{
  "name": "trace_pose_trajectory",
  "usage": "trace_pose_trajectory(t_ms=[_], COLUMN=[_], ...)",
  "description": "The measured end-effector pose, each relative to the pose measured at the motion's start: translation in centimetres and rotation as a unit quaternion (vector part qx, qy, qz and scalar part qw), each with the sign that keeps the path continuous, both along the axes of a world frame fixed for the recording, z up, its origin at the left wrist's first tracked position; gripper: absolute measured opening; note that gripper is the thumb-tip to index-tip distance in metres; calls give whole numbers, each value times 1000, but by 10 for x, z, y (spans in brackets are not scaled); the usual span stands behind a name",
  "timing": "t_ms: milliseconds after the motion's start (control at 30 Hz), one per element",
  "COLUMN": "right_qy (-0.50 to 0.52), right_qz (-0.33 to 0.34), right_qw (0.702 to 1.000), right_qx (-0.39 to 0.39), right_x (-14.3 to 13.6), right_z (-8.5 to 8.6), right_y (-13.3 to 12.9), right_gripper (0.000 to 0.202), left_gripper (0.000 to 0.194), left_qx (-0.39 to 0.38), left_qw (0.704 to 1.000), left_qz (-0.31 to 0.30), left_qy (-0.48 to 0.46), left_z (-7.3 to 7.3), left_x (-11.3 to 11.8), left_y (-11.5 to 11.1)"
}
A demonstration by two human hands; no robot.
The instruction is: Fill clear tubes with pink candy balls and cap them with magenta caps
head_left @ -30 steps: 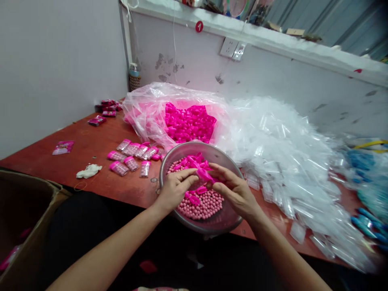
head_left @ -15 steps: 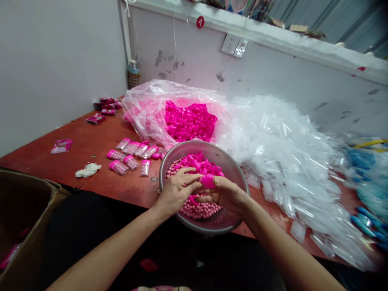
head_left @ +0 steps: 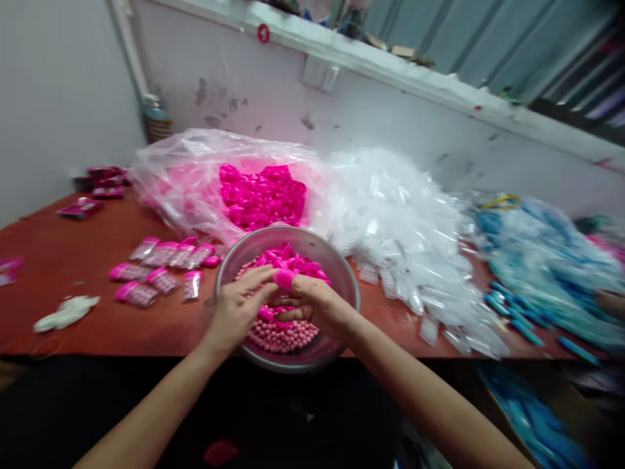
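Observation:
Over a metal bowl [head_left: 349,277], both my hands meet at a small bright pink plastic cap [head_left: 284,279]. My right hand [head_left: 317,303] pinches it, the thumb lying on its right side and the other fingers curled beneath. From the left, the thumb and fingers of my left hand [head_left: 239,309] close in on the cap's left edge; what lies behind those fingers is hidden. Round pink beads [head_left: 280,340] fill the bottom of the bowl. On top of them rests a heap of loose pink caps [head_left: 293,260], partly covered by my hands.
Behind the bowl lies a clear bag [head_left: 170,156] of pink caps. A large pile of clear plastic tubes [head_left: 390,208] spreads to the right, then blue bags [head_left: 541,247]. Several bead-filled tubes [head_left: 156,254] lie left, near a white crumpled piece [head_left: 66,314]. At far right, another person's hand [head_left: 610,303] shows.
The view has swung to the right, so the scene sits further left and more of the blue bags shows. My hands keep nearly the same pose around the pink cap.

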State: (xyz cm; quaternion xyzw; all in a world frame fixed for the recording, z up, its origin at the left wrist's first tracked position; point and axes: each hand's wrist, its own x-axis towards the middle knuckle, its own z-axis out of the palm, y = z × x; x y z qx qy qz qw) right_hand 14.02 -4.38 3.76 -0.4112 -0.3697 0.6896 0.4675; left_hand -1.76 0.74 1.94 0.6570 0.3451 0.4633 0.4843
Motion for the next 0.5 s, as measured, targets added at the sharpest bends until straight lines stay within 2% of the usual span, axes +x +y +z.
trace_pose_trajectory(t_ms=[67,133,167,200,233,267,300,367,400,500], right_qy=[-46,-130,-207,-296,-417,-561,-607,-666,-683,-733], right_qz=[-49,-137,-186,-239,-285,-292,-292,-272,-259,-231], right_qw=[995,972,948,911,851,768,736,695,683,633], right_qx=[73,138,154,160,146,99,65,12,-13,-91], right_x=[15,46,66,89,113,136,158,192,204,222], right_z=[4,4,1,-3,-9,-16,-23,-40,-48,-69], right_y=[-4,-10,-12,-15,-16,-17,-17,-14,-12,-2], right_gripper=[39,36,34,33,34,35,33,26,24,31], left_gripper=[33,41,45,48,49,47,45,38,36,37], left_qx=[-8,27,57,79,95,101,98,76,62,22], left_qw=[996,982,969,963,957,957,960,968,973,988], left_qz=[85,185,237,257,269,267,253,221,204,142], left_qy=[5,26,31,35,42,55,69,92,93,61], left_z=[12,23,27,29,29,28,26,19,14,3], left_x=[-8,-17,-21,-24,-26,-26,-25,-18,-13,1], left_y=[18,37,45,51,53,52,49,36,30,16])
